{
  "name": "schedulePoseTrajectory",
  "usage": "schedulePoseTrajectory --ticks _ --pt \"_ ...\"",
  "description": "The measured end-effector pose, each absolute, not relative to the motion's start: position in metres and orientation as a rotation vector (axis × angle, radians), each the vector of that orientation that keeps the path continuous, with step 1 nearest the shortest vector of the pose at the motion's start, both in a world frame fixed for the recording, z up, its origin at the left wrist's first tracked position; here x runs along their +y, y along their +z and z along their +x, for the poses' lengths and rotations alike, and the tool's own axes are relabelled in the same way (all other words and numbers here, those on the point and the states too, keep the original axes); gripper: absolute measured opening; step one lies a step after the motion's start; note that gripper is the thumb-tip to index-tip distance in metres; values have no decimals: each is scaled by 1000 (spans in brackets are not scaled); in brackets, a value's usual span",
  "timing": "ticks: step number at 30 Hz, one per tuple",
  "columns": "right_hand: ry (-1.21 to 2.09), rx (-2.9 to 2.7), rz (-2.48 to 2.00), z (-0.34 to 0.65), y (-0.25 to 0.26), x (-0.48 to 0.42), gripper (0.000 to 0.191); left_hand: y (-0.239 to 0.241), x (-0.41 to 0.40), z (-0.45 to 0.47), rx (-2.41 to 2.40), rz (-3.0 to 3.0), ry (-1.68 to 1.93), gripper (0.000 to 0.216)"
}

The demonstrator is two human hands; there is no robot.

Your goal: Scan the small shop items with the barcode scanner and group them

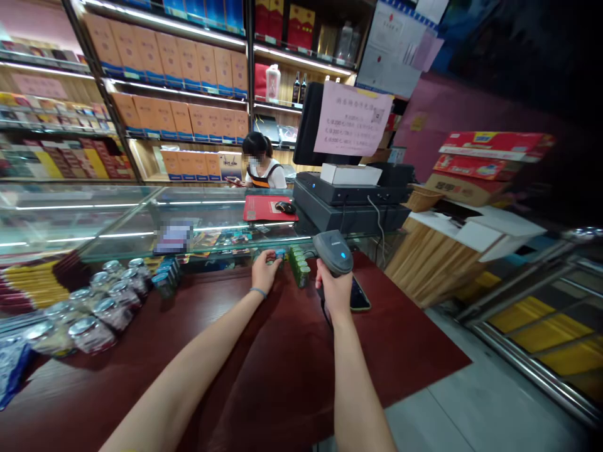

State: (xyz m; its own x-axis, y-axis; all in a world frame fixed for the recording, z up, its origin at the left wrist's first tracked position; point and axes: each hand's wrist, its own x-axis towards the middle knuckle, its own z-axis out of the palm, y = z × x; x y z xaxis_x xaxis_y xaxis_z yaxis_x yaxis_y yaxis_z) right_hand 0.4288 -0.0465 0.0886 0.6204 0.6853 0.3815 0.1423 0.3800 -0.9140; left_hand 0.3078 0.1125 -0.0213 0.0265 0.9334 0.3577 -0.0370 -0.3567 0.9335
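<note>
My right hand [335, 290] is closed round the handle of a grey barcode scanner [333, 251], whose head with a blue button points toward the glass counter. My left hand [264, 271] reaches forward and grips a small blue-and-green box [277, 255] at the far edge of the dark red countertop [198, 351]. A row of small green boxes [298, 266] stands between my two hands. A dark phone [358, 295] lies on the countertop just right of my right hand.
Several lidded jars [101, 301] crowd the left of the countertop. A glass display case [117, 220] runs behind, with a red mat and mouse [285, 207]. A cash register with monitor [348, 188] stands at right. A person sits behind the counter [261, 166]. Shelves of boxes fill the wall.
</note>
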Motion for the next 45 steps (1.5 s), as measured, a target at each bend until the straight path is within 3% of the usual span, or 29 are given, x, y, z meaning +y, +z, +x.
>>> schedulePoseTrajectory --ticks 13,32,37,45 --pt "416 -839 -1168 430 81 -41 28 -39 135 341 1166 1634 1464 17" --pt "431 -839 -1188 425 85 -43 29 -33 127 341 1230 1673 1454 24" --pt "431 -891 -1204 419 82 -43 28 -23 112 309 1183 1610 1546 32" --pt "424 -1068 -1369 400 66 -39 29 6 64 188 1207 1598 1673 26"
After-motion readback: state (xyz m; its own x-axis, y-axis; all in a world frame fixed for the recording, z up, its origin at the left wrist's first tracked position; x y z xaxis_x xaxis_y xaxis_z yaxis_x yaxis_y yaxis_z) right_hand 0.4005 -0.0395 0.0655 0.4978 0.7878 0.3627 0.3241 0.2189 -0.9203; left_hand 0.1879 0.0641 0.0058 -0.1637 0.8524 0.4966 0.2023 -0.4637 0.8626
